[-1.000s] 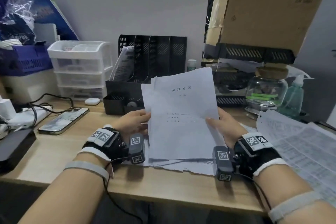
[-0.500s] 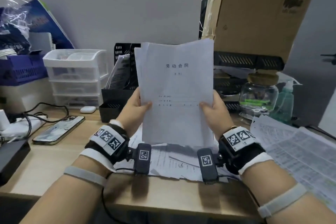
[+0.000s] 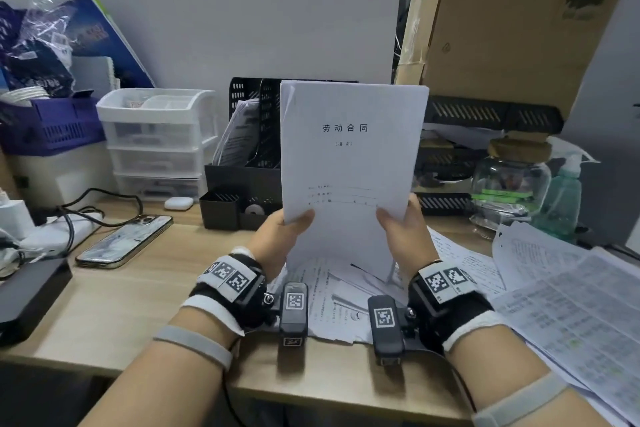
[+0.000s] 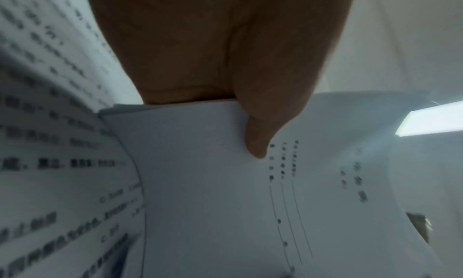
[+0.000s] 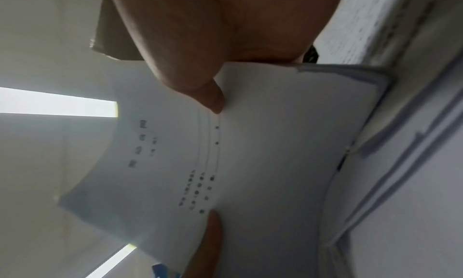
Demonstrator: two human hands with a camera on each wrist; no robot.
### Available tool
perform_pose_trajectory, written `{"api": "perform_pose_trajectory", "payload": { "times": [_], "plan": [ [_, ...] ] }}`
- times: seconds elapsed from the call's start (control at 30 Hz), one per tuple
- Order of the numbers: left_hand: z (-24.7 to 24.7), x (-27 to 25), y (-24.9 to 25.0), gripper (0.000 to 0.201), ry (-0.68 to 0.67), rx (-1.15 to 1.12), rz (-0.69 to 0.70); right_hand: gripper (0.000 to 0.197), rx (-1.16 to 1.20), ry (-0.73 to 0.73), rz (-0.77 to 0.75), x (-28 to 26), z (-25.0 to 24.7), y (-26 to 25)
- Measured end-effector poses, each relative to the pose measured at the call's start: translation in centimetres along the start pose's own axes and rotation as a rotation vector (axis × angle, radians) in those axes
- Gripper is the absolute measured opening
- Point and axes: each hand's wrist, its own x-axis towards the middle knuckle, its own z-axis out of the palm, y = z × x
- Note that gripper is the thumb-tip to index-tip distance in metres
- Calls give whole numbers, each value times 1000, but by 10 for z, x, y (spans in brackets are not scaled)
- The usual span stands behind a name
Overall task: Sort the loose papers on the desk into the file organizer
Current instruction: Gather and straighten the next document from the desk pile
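A stack of white papers [image 3: 349, 163] with a printed title page stands upright above the desk, held by both hands. My left hand [image 3: 282, 236] pinches its lower left edge, thumb in front. My right hand [image 3: 403, 234] pinches the lower right edge the same way. The wrist views show each thumb pressed on the stack [image 4: 225, 183] [image 5: 263, 153]. Behind the stack stands the black mesh file organizer [image 3: 249, 135], with some sheets leaning in its left slot. More loose papers [image 3: 343, 302] lie flat on the desk under my hands.
A spread of printed sheets [image 3: 568, 295] covers the desk's right side. A phone [image 3: 124, 241], cables and an earbud case [image 3: 178, 203] lie at left, white drawers [image 3: 156, 142] behind. A glass jar [image 3: 510, 180], a spray bottle [image 3: 562, 198] and a cardboard box [image 3: 519, 21] stand right of the organizer.
Both hands have lifted the stack off the desk pile and tipped it upright in front of the organizer. The sheets now sit squared together.
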Motion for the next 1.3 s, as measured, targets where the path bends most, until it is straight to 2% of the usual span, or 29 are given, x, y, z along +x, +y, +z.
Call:
{"api": "perform_pose_trajectory", "payload": {
  "times": [0.07,0.17,0.23,0.3,0.33,0.4,0.5,0.6,0.67,0.73,0.8,0.87,0.97,1.07,1.17,1.3],
  "plan": [
    [-4,1,-5,35,-24,-40,-66,35,-9,-19,27,0,-2,7],
    [-4,2,-4,31,80,-27,-63,37,7,20,40,4,1,5],
    [-2,4,2,32,174,12,4,50,-92,136,-61,10,5,-6],
    [-3,8,10,36,262,25,80,55,-221,170,-172,16,11,-30],
    [-6,12,14,30,309,51,123,53,-267,122,-203,17,17,-47],
    [-10,14,28,20,383,162,211,55,-323,-88,-208,23,33,-78],
    [-14,13,53,26,502,394,360,90,-294,-416,-97,37,67,-117],
    [-13,13,75,33,608,594,501,111,-219,-573,-32,52,101,-156],
    [-15,23,83,33,641,637,578,105,-162,-603,-14,64,117,-177],
    [-23,39,87,36,646,653,644,83,-115,-601,3,80,132,-190],
    [-32,57,90,49,631,635,692,52,-87,-558,-23,98,145,-198],
    [-39,74,90,59,594,579,667,38,-87,-511,-51,113,152,-199],
    [-47,97,83,72,488,502,546,41,-97,-492,-28,135,158,-191],
    [-58,119,73,77,369,426,448,40,-110,-466,4,154,164,-177],
    [-73,133,65,75,350,425,418,29,-80,-429,8,170,169,-169],
    [-96,150,54,75,323,413,397,28,-32,-353,12,190,180,-166]
  ]
}}
